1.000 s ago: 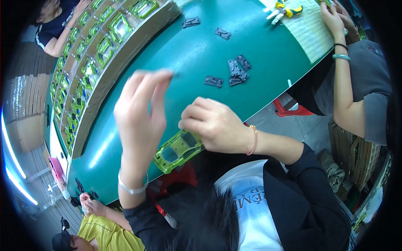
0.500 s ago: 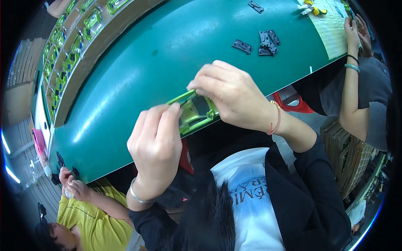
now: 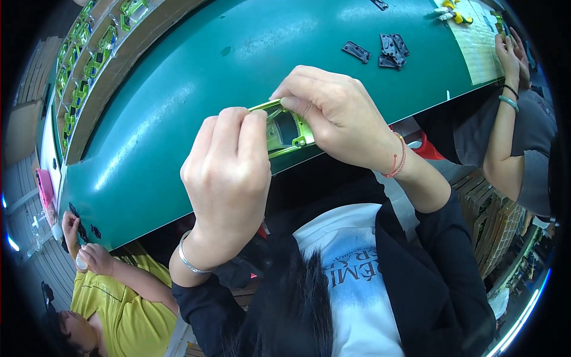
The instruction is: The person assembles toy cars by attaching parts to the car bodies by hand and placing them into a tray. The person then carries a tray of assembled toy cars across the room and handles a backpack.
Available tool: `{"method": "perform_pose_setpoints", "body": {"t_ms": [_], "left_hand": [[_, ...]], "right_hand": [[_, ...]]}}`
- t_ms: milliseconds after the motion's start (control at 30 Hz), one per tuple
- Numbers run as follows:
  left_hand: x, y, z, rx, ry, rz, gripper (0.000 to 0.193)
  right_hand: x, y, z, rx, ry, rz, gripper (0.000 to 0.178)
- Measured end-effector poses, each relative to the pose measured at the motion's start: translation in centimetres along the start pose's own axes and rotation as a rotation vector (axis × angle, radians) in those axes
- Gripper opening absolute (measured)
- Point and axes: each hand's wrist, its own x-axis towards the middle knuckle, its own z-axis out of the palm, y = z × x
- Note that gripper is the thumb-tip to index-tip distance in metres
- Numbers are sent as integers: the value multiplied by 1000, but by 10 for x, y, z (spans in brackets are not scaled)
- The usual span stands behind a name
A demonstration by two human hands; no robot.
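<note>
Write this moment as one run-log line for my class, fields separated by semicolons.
left hand: holds left part of green toy car body; right hand: holds its right part; table: dark plastic parts, yellow-handled pliers

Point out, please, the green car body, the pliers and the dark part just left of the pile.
Green car body [image 3: 287,127], head view: its window area.
Pliers [image 3: 460,18], head view: its yellow handle.
Dark part [image 3: 355,52], head view: its middle.

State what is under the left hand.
The left hand covers one end of the green toy car shell, whose middle shows. Anything else beneath the hand is hidden.
</note>
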Motion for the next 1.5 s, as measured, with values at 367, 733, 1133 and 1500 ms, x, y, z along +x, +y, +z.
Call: {"method": "perform_pose_setpoints", "body": {"t_ms": [367,733,1133,1500], "left_hand": [[2,2,2,-119,-7,-16,24],[-5,18,21,15,150,-71,21],[3,24,13,135,102,-144,18],[10,-8,4,-231,-108,-17,21]], "right_hand": [[-1,6,-1,29,6,-23,13],[-1,4,3,-88,60,-191,5],[-5,2,5,15,118,-97,7],[1,9,-1,71,13,-254,14]]}}
